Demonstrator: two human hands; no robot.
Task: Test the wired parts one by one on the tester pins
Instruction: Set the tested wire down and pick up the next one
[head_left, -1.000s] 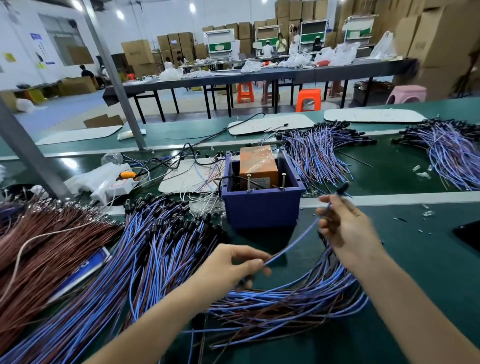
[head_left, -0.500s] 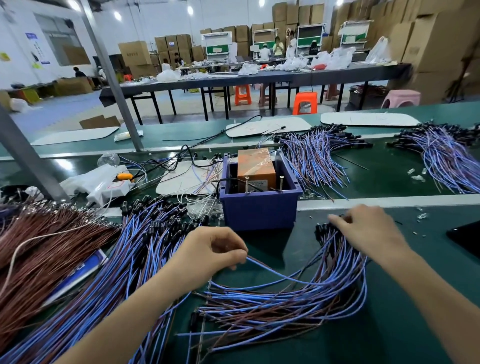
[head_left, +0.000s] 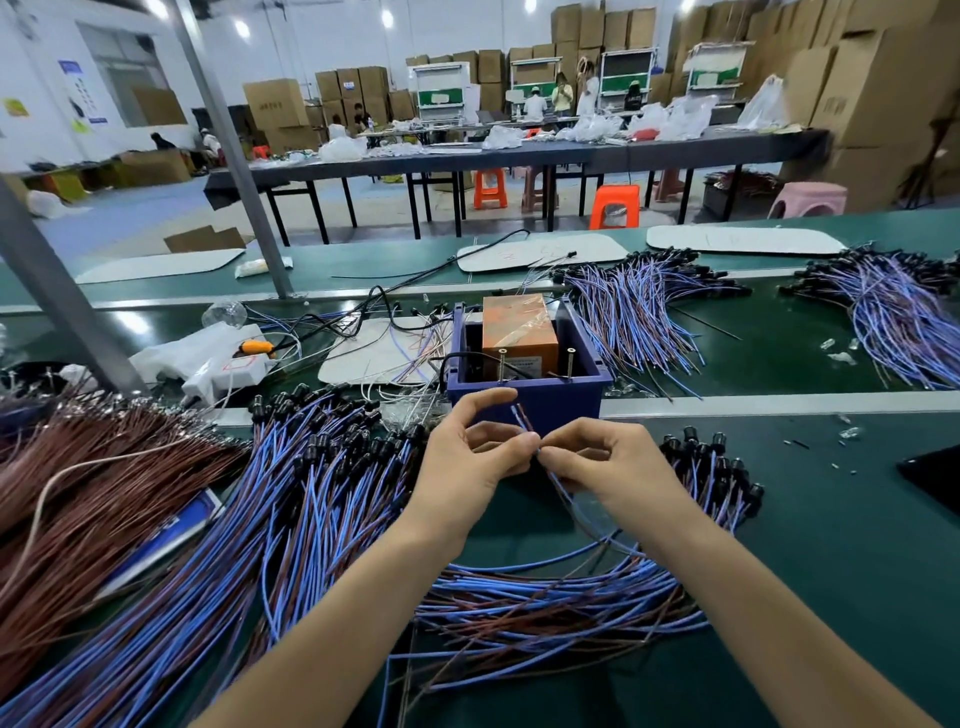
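Head view, frame centre: left hand (head_left: 467, 462) and right hand (head_left: 608, 462) both pinch one wire pair (head_left: 522, 420) just below tester pins (head_left: 503, 365); splay bared ends, one per pin.

The left hand (head_left: 467, 462) and right hand (head_left: 618, 467) have come together in front of the near wall of the blue tester box (head_left: 561, 402). Their fingers meet tip to tip, pinching 1 wired part (head_left: 521, 418) just below its 2 wire ends, which stick up between them. 1 s ago the hands were well apart: the right was raised beside the box holding up a black end, and the left pinched the wire lower, toward the near edge of the tabletop (head_left: 857, 545). 0.5 s ago the right hand lay on the black-capped bundle (head_left: 719, 467); it has since left it. Whether this is the same part as before is hard to tell.
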